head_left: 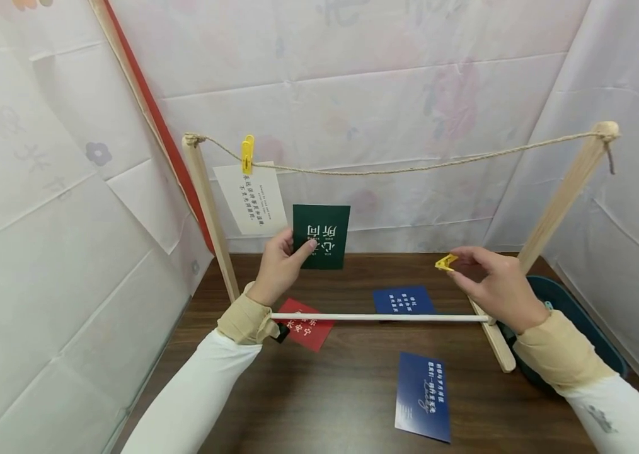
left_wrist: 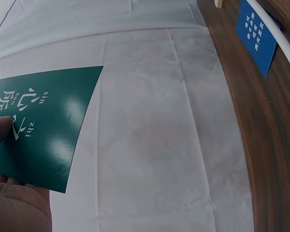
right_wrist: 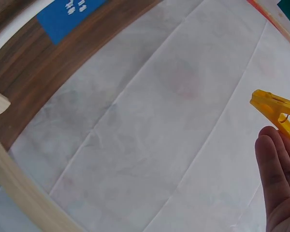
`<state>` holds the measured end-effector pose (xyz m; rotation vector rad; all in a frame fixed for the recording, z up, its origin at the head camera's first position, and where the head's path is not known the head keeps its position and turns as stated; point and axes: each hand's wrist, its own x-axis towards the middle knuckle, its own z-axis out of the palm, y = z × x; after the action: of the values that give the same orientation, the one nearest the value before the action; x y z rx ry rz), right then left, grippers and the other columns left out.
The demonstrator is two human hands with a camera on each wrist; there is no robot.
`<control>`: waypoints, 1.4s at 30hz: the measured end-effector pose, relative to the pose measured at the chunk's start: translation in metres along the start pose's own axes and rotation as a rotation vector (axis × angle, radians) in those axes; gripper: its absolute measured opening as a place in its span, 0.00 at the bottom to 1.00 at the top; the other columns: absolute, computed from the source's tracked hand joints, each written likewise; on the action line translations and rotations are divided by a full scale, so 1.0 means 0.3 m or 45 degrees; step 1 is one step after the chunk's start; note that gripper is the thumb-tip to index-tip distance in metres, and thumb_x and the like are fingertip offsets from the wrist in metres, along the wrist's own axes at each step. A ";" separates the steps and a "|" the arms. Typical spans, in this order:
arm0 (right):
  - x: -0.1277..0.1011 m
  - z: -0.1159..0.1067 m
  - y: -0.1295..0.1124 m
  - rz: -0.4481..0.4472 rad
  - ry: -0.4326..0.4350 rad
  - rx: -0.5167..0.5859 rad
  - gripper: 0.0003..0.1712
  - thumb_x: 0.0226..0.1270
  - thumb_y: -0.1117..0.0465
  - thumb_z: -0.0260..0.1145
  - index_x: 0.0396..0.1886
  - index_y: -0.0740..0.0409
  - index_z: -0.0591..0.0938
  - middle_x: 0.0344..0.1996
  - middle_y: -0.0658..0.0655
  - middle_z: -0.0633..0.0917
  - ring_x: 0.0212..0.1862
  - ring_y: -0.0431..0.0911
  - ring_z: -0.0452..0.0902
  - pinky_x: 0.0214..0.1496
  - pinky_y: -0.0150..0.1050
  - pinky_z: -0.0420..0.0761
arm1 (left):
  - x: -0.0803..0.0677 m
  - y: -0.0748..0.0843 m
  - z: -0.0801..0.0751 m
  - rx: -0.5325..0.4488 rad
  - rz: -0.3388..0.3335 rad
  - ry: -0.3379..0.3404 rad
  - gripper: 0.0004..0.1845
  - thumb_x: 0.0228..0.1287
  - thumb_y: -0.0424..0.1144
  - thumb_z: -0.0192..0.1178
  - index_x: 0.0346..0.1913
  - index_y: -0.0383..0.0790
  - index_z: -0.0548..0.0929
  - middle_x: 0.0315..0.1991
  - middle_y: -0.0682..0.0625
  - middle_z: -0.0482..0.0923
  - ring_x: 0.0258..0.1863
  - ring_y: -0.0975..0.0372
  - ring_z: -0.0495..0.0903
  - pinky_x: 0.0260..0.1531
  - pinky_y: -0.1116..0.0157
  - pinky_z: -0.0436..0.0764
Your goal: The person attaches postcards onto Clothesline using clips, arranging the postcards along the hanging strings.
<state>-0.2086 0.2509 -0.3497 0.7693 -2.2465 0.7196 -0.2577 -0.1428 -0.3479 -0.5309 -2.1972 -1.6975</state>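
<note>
Head view: green card (head_left: 326, 236) pinched below the rope (head_left: 376, 173) by left hand (head_left: 278, 266), yellow clip (head_left: 442, 263) by right hand (head_left: 494, 285). Left wrist: card held at one side, presumably leaving the other free. Right wrist: clip gripped tip-outward, likely to keep its bite unobstructed.

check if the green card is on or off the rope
Off: the left hand pinches the green card, clear of the rope.

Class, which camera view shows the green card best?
The head view: the green card is wholly in frame, though the left hand covers part. The left wrist shows it larger but cropped; the right wrist only a corner.
</note>
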 end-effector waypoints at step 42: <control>0.174 0.018 -0.135 -0.133 -0.022 0.057 0.22 0.59 0.76 0.81 0.53 0.69 0.87 0.44 0.67 0.93 0.43 0.59 0.93 0.43 0.55 0.92 | 0.042 0.055 -0.032 -0.130 0.089 -0.004 0.17 0.81 0.28 0.57 0.67 0.25 0.80 0.59 0.28 0.87 0.47 0.72 0.90 0.48 0.67 0.90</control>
<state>-0.2154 0.2030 -0.3043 0.9104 -2.1939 0.7176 -0.2609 -0.1469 -0.3256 -0.6289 -2.0775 -1.7808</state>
